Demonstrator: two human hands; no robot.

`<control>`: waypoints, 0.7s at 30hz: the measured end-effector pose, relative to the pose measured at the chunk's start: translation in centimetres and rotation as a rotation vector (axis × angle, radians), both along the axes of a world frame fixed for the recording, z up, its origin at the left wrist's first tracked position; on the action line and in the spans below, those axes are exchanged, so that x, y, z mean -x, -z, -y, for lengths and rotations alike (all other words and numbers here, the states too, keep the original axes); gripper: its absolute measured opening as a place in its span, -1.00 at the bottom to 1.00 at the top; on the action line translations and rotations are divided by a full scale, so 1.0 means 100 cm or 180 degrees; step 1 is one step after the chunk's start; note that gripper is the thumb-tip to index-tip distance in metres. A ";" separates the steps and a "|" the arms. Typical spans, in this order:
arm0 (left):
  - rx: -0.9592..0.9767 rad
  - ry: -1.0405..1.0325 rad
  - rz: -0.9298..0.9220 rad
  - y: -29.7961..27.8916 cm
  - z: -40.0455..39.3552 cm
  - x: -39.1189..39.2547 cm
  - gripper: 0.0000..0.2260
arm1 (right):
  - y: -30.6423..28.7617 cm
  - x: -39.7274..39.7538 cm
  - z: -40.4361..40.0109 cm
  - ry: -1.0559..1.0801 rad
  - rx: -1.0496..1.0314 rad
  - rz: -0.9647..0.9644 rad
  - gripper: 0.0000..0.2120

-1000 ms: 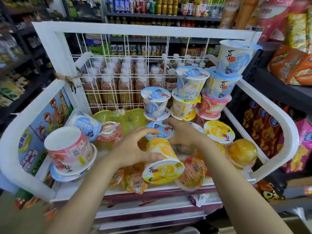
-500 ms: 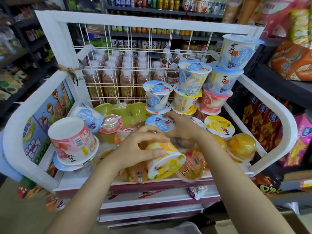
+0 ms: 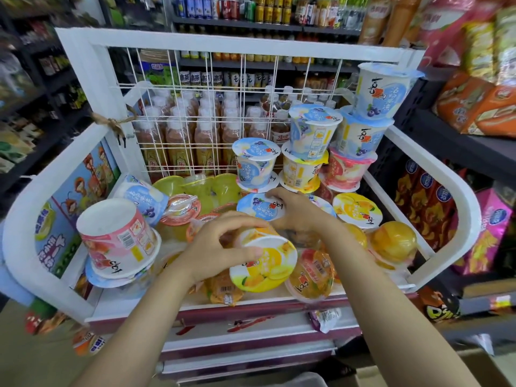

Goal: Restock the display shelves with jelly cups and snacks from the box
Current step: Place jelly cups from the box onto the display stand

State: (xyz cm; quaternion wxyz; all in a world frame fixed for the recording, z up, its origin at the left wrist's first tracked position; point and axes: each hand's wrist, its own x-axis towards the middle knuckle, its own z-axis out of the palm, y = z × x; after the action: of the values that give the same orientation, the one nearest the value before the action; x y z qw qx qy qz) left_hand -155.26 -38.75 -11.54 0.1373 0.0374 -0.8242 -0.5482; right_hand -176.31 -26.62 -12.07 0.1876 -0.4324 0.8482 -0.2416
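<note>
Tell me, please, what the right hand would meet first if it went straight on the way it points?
Probably the blue-lidded cup its fingertips are already touching; depth is unclear.

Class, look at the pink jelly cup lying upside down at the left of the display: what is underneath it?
The pink jelly cup rests on a blue-lidded cup, of which only the lid rim shows. Anything below that is covered.
</note>
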 end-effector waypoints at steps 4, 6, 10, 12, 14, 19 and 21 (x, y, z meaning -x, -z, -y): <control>-0.0870 -0.0438 -0.0212 -0.011 0.002 0.003 -0.71 | -0.002 0.002 -0.002 0.0072 0.0356 0.0114 -0.47; -0.1201 -0.0983 -0.0258 -0.018 0.004 0.014 -0.89 | -0.010 -0.001 -0.004 0.0122 0.0680 0.0024 -0.60; -0.1784 -0.1736 -0.0070 -0.033 0.015 0.042 -0.81 | -0.029 -0.011 -0.007 -0.0377 0.0958 0.0254 -0.43; -0.1904 -0.1788 -0.0007 -0.042 0.019 0.054 -0.75 | -0.036 -0.016 -0.003 -0.0498 0.1014 0.0427 -0.26; -0.1833 -0.1597 -0.0125 -0.052 0.021 0.064 -0.55 | -0.044 -0.018 0.003 -0.0295 0.1403 0.0363 -0.27; -0.1056 -0.1222 -0.0625 -0.073 0.028 0.076 -0.49 | -0.072 -0.016 0.014 0.0421 0.2277 0.0185 -0.51; -0.0493 -0.1243 -0.0642 -0.076 0.037 0.083 -0.46 | -0.076 -0.014 0.022 0.0501 0.2384 0.0064 -0.53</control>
State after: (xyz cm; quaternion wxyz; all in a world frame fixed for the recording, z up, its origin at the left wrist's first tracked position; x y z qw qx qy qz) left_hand -163.53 -42.40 -3.97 0.3192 0.1516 -0.7389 -0.5737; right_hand -174.93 -28.82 -4.43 0.0058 -0.4021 0.7299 -0.5528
